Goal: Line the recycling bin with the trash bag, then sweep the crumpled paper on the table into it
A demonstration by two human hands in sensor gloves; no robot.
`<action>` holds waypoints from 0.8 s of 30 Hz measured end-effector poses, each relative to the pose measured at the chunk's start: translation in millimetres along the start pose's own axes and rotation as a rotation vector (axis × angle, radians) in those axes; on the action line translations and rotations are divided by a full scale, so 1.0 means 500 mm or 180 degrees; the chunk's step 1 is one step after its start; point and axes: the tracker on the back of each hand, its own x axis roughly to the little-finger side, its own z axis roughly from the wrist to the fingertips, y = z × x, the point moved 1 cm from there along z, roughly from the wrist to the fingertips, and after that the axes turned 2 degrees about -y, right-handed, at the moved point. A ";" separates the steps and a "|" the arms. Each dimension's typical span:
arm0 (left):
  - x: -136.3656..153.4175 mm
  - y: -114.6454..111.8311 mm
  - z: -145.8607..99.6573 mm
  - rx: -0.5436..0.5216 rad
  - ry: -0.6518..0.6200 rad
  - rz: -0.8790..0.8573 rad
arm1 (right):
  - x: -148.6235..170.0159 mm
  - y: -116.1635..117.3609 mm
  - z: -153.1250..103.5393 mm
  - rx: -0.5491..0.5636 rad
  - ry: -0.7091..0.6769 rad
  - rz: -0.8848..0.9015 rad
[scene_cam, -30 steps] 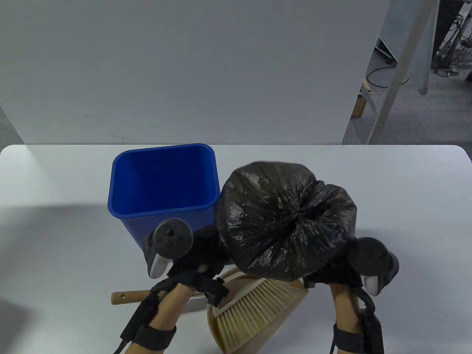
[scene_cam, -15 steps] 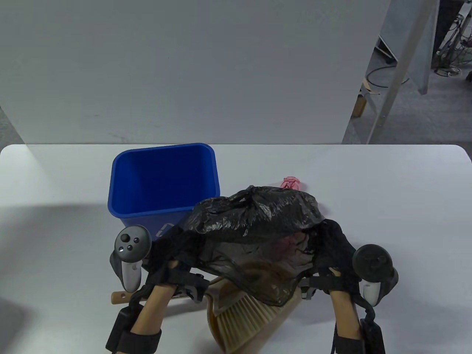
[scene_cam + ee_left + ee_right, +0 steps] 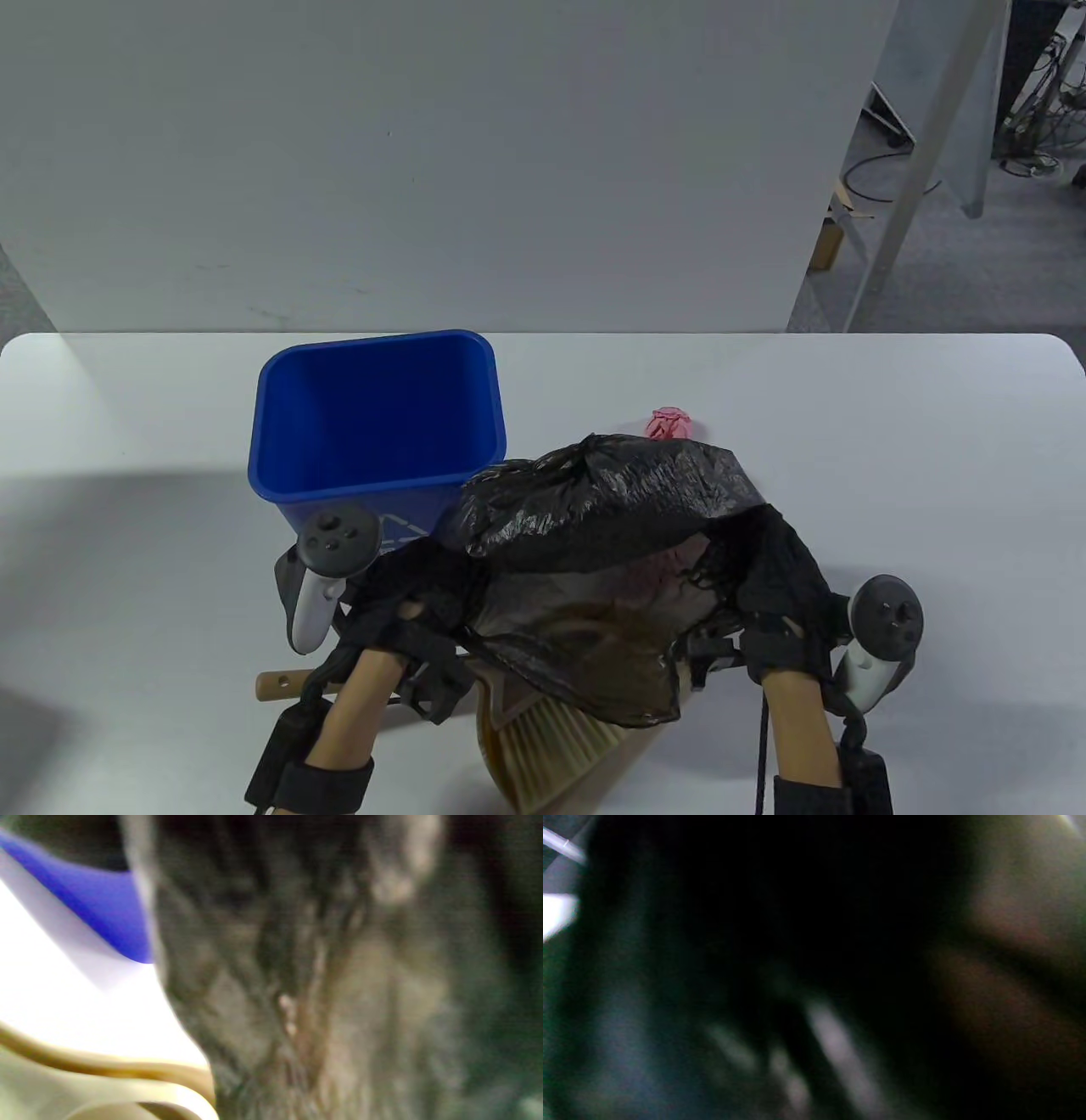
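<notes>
A black trash bag [image 3: 594, 543] is stretched open between my two hands, its mouth facing me and its closed end drooping toward the bin. My left hand [image 3: 416, 598] grips the bag's left edge just in front of the blue recycling bin [image 3: 373, 416], which stands empty and upright. My right hand [image 3: 776, 594] grips the right edge. A pink crumpled paper [image 3: 670, 422] lies on the table behind the bag; a pink blur shows through the film. The left wrist view is filled by blurred bag film [image 3: 339, 984] beside the bin's blue wall [image 3: 93, 899]. The right wrist view is dark.
A straw brush [image 3: 551, 739] lies in a tan dustpan [image 3: 509, 772] under the bag near the table's front edge, its wooden handle [image 3: 288, 682] pointing left. A grey wall panel stands behind the white table [image 3: 933, 475].
The bag has collapsed from a puffed balloon into an open, sagging mouth. Both hands dropped and spread apart, uncovering the pink paper. In the last half second they shifted slightly right.
</notes>
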 end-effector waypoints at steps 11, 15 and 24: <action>-0.013 -0.041 0.012 0.0682 -0.0448 -0.0275 | -0.011 0.063 -0.005 -0.1216 -0.0249 0.0002; -0.023 -0.060 0.012 0.0979 -0.0765 -0.0593 | -0.042 0.124 -0.034 -0.1850 -0.0757 -0.0414; -0.041 -0.101 0.009 0.1471 -0.1382 -0.1661 | -0.082 0.195 -0.102 -0.2418 -0.1610 -0.0786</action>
